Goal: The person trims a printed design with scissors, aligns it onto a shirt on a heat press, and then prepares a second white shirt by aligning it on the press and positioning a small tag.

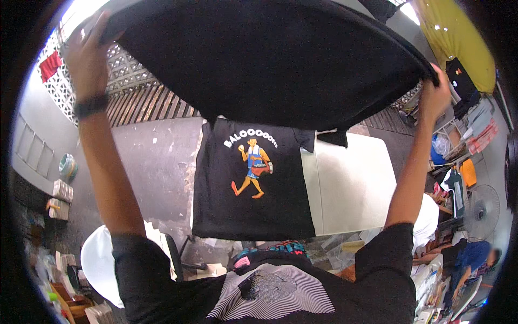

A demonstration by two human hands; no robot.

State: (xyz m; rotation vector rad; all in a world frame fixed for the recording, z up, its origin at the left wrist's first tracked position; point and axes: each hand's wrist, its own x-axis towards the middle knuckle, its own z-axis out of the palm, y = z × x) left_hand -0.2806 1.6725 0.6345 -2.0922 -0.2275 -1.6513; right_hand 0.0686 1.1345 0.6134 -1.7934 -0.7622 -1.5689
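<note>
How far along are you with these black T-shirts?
One black T-shirt with a cartoon print already lies flat, print up, on the white table. In hand: a second black garment is held up, spread between the left hand and the right hand, above the table. It has not yet been laid down. How many more remain can't be told from this view.

Two black T-shirts, one white table, one standing fan.
</note>
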